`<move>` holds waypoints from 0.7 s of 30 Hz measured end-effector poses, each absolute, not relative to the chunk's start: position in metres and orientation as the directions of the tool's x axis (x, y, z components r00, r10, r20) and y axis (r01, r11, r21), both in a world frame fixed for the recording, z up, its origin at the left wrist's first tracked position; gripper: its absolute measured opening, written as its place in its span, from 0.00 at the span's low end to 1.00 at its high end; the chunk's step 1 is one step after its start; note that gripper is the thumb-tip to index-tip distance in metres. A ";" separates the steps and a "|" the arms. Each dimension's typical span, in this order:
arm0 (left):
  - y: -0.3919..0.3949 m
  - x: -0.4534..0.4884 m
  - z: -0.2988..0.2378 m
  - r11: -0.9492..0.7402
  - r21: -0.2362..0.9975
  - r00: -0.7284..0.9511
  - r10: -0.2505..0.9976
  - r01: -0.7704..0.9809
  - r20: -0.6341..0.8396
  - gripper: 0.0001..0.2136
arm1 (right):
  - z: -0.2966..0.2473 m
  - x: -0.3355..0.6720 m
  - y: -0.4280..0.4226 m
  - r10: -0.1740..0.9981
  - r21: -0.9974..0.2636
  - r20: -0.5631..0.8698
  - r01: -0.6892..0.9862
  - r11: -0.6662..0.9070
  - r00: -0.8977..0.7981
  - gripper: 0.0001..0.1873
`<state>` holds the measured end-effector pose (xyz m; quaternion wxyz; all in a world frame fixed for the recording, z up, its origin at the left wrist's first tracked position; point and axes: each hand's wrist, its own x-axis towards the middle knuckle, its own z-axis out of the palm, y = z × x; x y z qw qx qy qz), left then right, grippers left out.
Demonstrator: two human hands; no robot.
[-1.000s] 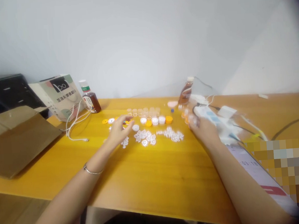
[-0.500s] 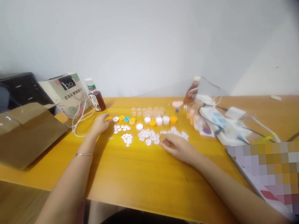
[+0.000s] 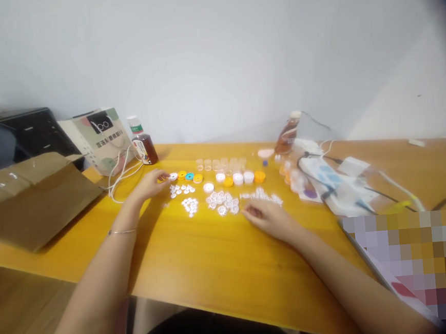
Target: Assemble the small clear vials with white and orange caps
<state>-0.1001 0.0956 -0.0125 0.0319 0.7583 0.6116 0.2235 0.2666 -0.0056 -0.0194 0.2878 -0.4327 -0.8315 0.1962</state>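
My left hand reaches to the left end of a row of round caps, its fingertips closed at the edge of a white cap. Beyond that cap the row continues with a yellow cap, a teal cap and another yellow cap. My right hand rests on the table, fingers curled in loosely, with nothing visible in them. It lies just in front of a pile of small white pieces. Left of it are white ring-like pieces and small white discs.
Clear little cups line the back, behind white caps and an orange cap. Drink bottles stand at both sides. A cardboard box and paper bag are left; a power strip with cables is right.
My left hand has shifted slightly right, from a yellow piece at its fingertips to the white cap. The yellow piece no longer shows. My right hand stays nearly still.
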 end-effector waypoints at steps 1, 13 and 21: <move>0.094 -0.097 -0.012 -0.282 0.325 0.194 0.941 0.903 0.278 0.14 | -0.019 0.266 -0.006 0.833 -0.575 0.305 0.609 0.547 -0.461 0.09; 0.072 -0.057 0.005 -0.393 0.317 0.277 0.893 0.863 0.354 0.10 | -0.016 0.263 -0.013 0.817 -0.607 0.165 0.596 0.526 -0.553 0.07; 0.004 0.037 0.004 -0.775 0.503 0.846 0.513 0.382 0.147 0.08 | -0.019 0.261 -0.013 0.769 -0.658 0.069 0.551 0.514 -0.635 0.07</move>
